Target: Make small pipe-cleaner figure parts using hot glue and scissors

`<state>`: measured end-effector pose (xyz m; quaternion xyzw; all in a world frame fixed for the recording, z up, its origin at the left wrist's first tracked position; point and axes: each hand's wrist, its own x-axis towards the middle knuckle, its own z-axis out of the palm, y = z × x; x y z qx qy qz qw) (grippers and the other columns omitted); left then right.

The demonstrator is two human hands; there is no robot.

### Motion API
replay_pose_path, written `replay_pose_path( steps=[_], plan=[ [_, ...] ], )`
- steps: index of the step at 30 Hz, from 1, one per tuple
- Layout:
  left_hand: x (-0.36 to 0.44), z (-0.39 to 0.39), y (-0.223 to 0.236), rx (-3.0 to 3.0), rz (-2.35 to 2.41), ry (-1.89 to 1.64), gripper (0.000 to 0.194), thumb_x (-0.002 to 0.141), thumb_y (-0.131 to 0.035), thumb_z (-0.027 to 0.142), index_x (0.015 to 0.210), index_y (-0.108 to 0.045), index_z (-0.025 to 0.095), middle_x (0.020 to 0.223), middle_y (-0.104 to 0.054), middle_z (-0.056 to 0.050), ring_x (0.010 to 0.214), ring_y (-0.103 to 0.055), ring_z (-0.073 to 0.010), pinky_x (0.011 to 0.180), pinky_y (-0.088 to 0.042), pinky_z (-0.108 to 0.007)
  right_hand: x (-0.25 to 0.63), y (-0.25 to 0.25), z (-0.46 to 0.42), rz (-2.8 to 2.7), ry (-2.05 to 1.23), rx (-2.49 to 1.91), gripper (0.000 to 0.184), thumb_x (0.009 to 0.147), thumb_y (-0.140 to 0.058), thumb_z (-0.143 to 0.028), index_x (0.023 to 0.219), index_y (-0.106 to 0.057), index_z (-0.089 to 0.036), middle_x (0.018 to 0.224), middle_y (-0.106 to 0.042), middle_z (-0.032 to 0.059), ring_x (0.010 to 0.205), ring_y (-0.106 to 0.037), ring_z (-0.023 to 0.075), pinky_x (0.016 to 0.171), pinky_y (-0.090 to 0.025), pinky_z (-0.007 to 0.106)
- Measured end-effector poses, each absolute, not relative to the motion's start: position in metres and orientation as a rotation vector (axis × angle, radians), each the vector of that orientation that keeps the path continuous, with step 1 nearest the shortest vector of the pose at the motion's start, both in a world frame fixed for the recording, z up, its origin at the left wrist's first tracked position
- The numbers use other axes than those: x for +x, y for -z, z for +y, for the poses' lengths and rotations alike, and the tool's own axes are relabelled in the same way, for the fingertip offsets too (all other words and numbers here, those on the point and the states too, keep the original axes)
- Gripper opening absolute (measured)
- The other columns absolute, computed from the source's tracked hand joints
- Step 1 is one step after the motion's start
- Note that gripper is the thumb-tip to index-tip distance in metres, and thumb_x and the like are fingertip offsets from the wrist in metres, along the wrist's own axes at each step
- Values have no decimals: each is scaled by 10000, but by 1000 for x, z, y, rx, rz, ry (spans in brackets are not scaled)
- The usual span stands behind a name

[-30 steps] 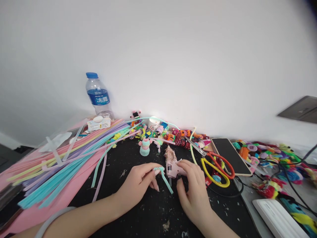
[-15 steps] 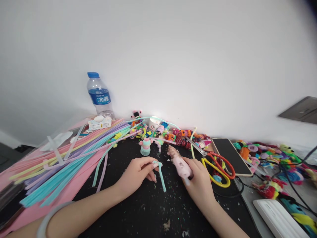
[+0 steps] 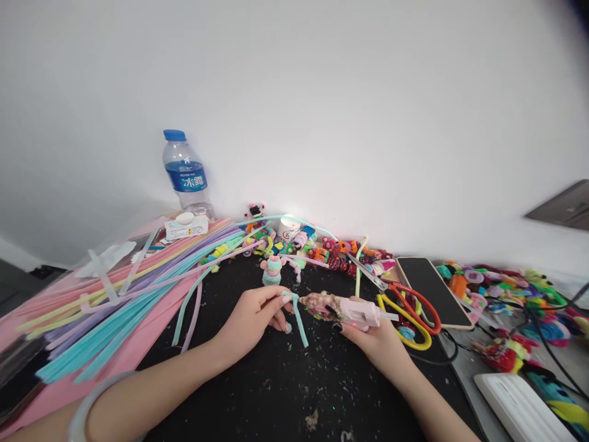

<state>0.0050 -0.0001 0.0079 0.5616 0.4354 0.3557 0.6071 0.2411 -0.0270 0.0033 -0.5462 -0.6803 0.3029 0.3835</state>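
Observation:
Between thumb and fingertips, my left hand (image 3: 257,316) pinches a short mint-green pipe cleaner (image 3: 300,324); its loose end hangs down over the black mat. My right hand (image 3: 375,337) is wrapped round a pale pink hot glue gun (image 3: 352,310), held sideways with its crusted nozzle pointing left. The nozzle tip is right by the top of the pipe cleaner; whether they touch I cannot tell. A clear glue stick (image 3: 389,316) pokes out of the gun's back. Just behind my left hand stands a small mint-and-pink pipe-cleaner figure (image 3: 272,271).
Bundled pastel pipe cleaners (image 3: 151,291) lie at the left, with a water bottle (image 3: 186,175) behind. Scissors (image 3: 405,301) with red and yellow handles and a phone (image 3: 432,291) are at the right. Colourful figures (image 3: 338,258) line the wall. A white power strip (image 3: 524,405) sits front right.
My right hand has picked the glue gun up off the mat and turned its nozzle left, to the pipe cleaner. My left hand keeps its pinch and has shifted slightly away from me.

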Motion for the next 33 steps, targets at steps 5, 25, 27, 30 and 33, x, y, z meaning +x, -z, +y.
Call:
replay_pose_path(
  steps=[5,25,27,30,33],
  plan=[
    [5,-2,-9,1323,1005,-823,243,854,-477,335,762,-591,142,529,-599,0,522,-608,-144,576,-500,-247,241,-2,-27,-1759,-754,-1403,141,715,-638,-274,819,-607,-185,737,-687,29,666,-649,217,540,-523,288],
    [6,-3,-12,1380,1024,-822,227,860,-467,292,737,-588,144,525,-580,11,511,-595,-131,561,-481,-225,240,-5,-28,-1780,-755,-1410,96,733,-607,-247,802,-599,-180,787,-695,40,709,-652,225,576,-522,299],
    [6,-3,-12,1395,1029,-828,226,864,-461,285,739,-586,144,520,-583,11,513,-595,-132,561,-477,-222,240,-5,-27,-1780,-758,-1405,102,734,-607,-239,816,-607,-178,797,-697,42,716,-654,226,591,-526,304],
    [6,-3,-12,1413,1030,-830,224,867,-458,277,740,-587,145,520,-589,11,513,-595,-130,562,-472,-217,239,-4,-27,-1770,-759,-1398,126,734,-608,-228,848,-618,-175,823,-702,48,738,-657,229,607,-531,309],
    [6,-4,-11,1434,1035,-830,228,870,-454,272,739,-590,145,507,-583,15,512,-595,-130,561,-468,-214,239,-4,-26,-1767,-771,-1403,142,735,-609,-228,862,-626,-168,860,-705,60,773,-659,241,625,-534,317]
  ],
)
